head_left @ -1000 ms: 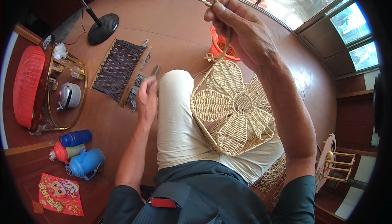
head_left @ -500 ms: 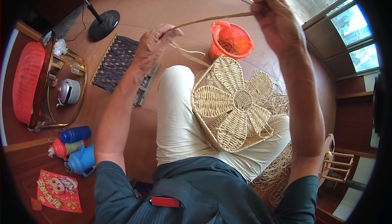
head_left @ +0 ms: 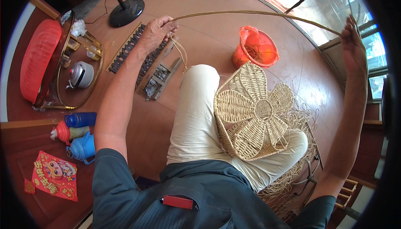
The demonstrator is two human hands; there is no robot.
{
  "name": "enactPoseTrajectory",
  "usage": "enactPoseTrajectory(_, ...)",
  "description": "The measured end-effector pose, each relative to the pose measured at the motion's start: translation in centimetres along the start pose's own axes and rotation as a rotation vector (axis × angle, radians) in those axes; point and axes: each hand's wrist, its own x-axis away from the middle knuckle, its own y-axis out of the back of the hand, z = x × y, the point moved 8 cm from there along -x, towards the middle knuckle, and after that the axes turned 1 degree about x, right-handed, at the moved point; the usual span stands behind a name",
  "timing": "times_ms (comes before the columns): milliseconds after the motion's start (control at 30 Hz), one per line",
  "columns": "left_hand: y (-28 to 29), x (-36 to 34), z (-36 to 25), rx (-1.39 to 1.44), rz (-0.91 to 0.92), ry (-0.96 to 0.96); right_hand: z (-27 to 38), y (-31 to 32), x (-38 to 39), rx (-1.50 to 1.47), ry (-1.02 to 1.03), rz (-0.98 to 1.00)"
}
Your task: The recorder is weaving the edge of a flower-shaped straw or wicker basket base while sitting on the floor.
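Observation:
A long brown fibre cord (head_left: pixel 250 12) arches between my two hands, up in front of me. My left hand (head_left: pixel 156 32) pinches one part of it, and a pale loose loop dangles below those fingers. Far out to the right, my right hand (head_left: pixel 354 47) is closed at the other part of the cord, its fingers partly dim and blurred. Across my thighs rests a woven straw basket (head_left: pixel 246 139) with a flower of several petals around a round centre. Neither hand touches the basket.
Beyond my knees stands a red bucket (head_left: pixel 239 57) lined with a red bag, with strands inside. Loose cord (head_left: pixel 298 122) heaps at my right leg. On the left are a dark woven mat (head_left: pixel 125 53), a wooden frame (head_left: pixel 161 76), a kettle (head_left: pixel 83 76), flasks (head_left: pixel 80 147) and a stand base (head_left: pixel 126 14).
My right hand has swept outward to the right and down, and more cord now spans between my hands. The loose end by my left hand has become a short hanging loop.

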Motion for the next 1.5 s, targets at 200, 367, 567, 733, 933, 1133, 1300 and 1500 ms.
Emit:
enactPoseTrajectory(200, 2.2, 0.8, 2.4, 0.143, -0.010, 0.048, 0.7, 12.7, -0.5, 0.256, -0.037, -0.107)
enactPoseTrajectory(367, 2.7, 0.6, 3.5, 0.080, -0.028, 0.074, -1.7, 19.8, -0.2, -0.089, -0.174, -0.223)
enactPoseTrajectory(567, 3.8, 1.2, 5.0, -0.138, -0.100, 0.033, -1.9, 24.1, 0.2, -0.134, -0.176, -0.183)
enactPoseTrajectory(733, 4.1, 2.9, 7.2, -0.081, -0.055, 0.175, -2.2, 26.0, 0.9, 0.151, -0.030, -0.305)
enactPoseTrajectory(933, 6.6, 4.5, 6.7, -0.612, -0.249, 0.045, -5.2, 17.5, 2.7, 0.056, -0.194, -0.398)
enactPoseTrajectory(1133, 9.0, 5.5, 5.6, -0.266, -0.150, 0.242, -9.7, -1.4, 9.1, 0.437, -0.442, -0.110)
enactPoseTrajectory(1300, 5.6, 7.2, -1.5, 0.210, -0.158, 0.330, -10.1, -11.6, 12.8, 0.757, -0.347, 0.053)
enactPoseTrajectory(1500, -6.9, 9.1, -13.4, 0.120, 0.262, 0.098, -8.4, -24.5, 14.7, 0.733, -0.072, 0.299)
